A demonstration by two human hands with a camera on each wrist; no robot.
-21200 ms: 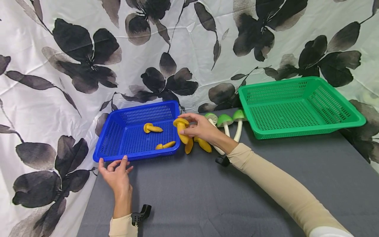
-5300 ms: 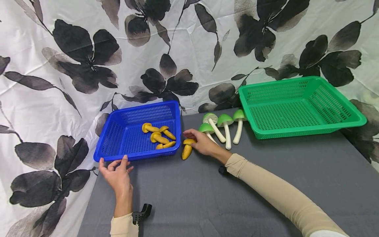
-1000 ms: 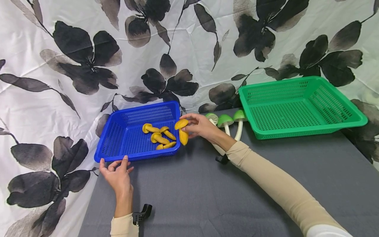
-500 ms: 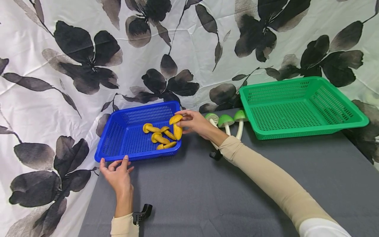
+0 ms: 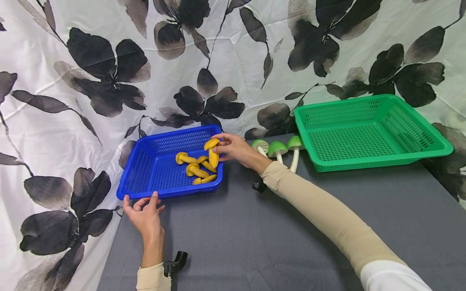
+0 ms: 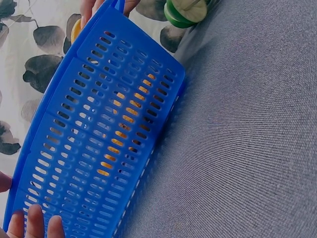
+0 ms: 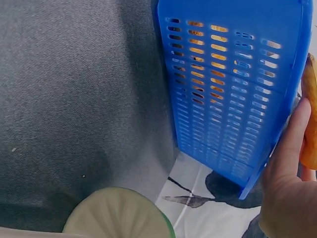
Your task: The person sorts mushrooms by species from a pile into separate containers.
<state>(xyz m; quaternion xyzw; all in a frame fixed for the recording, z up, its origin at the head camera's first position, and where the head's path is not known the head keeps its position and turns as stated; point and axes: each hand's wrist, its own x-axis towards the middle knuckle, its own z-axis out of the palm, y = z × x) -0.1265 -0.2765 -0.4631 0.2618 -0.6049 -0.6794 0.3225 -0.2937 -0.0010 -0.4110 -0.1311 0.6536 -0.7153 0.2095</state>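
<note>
My right hand [image 5: 236, 150] pinches a yellow toy mushroom [image 5: 213, 157] by its stem, cap up, over the right end of the blue basket [image 5: 153, 169]. In the right wrist view the stem of this yellow mushroom [image 7: 309, 134] shows beside the thumb, above the rim. Several other yellow mushrooms [image 5: 196, 170] lie on the basket floor. My left hand [image 5: 145, 216] holds the basket's front rim near its left corner. The left wrist view shows left fingertips [image 6: 34, 220] against the slotted outer wall.
Several green-capped mushrooms with white stems [image 5: 278, 148] lie on the grey cloth [image 5: 233, 238] between the baskets, partly behind my right arm. A green basket [image 5: 314, 165] stands at the right with no mushrooms visible inside. A flowered curtain [image 5: 233, 60] hangs behind.
Over the last second my right hand has carried the yellow mushroom left, from beside the blue basket to over its right end. Earlier this mushroom lay on the cloth. My left hand stays put.
</note>
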